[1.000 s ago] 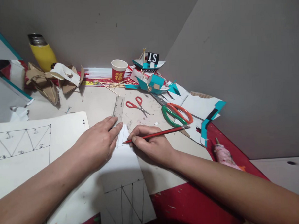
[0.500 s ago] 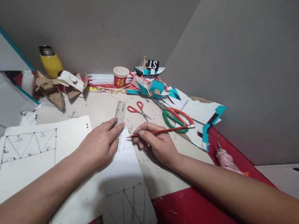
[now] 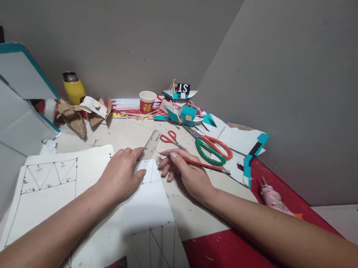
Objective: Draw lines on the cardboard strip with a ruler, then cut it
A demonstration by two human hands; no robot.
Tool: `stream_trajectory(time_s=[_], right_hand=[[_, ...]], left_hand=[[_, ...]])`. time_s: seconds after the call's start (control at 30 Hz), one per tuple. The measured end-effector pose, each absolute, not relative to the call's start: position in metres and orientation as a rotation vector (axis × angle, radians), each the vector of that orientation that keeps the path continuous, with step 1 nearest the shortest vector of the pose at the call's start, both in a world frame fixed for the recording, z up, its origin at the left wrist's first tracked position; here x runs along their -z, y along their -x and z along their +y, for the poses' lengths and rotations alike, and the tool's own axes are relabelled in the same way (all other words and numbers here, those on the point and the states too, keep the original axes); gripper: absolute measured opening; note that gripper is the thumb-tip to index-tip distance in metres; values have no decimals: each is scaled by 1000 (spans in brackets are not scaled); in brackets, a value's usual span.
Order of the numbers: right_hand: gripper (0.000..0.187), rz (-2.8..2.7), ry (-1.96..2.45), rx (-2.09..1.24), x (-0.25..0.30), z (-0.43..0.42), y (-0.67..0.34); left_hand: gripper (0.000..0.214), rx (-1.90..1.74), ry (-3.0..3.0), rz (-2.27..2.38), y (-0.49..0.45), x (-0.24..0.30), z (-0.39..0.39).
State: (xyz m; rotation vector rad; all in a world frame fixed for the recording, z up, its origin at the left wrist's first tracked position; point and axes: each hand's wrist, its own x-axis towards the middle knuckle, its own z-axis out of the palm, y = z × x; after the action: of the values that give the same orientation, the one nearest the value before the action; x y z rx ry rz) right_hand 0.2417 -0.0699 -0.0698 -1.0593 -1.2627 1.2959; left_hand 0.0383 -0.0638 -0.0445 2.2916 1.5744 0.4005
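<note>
My left hand [image 3: 123, 176] lies flat, fingers stretched, pressing the near end of a clear ruler [image 3: 151, 143] onto a white card strip [image 3: 149, 198] with pencil truss lines. My right hand [image 3: 185, 171] is closed around a red pencil [image 3: 205, 165], which points right and away from the strip, fingertips resting near the ruler's edge. The ruler now sits slanted toward the upper right.
Small red scissors [image 3: 171, 138] and large green-orange scissors [image 3: 212, 147] lie just beyond my hands. A white sheet with a truss drawing [image 3: 50, 179] is left. Red paper cup [image 3: 147, 101], yellow flask [image 3: 74, 88], cardboard scraps [image 3: 77, 114], paper boats [image 3: 182, 110], pink glue gun [image 3: 272, 197] right.
The ruler has turned from nearly upright to slanted right under my left hand. My right hand lifted the pencil tip off the strip and swung it rightward. The view tilted down.
</note>
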Motion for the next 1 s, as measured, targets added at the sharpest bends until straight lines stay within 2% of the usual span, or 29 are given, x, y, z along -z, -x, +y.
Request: stream_trajectory(time_s=[0.27, 0.47, 0.67, 0.8, 1.0], right_hand=[[37, -1279, 1072, -1288, 69, -69, -242], [38, -1264, 1075, -1293, 68, -68, -241], [37, -1217, 1070, -1281, 71, -68, -242], [36, -1181, 1063, -1274, 72, -67, -242], [35, -1131, 1067, -1284, 73, -66, -244]], left_hand=[[56, -515, -2013, 1569, -37, 43, -52], [25, -694, -1872, 1527, -32, 45, -45], [33, -888, -1748, 1525, -22, 38, -37], [25, -1006, -1562, 1397, -17, 34, -35], [20, -930, -1485, 1302, -15, 33, -37]])
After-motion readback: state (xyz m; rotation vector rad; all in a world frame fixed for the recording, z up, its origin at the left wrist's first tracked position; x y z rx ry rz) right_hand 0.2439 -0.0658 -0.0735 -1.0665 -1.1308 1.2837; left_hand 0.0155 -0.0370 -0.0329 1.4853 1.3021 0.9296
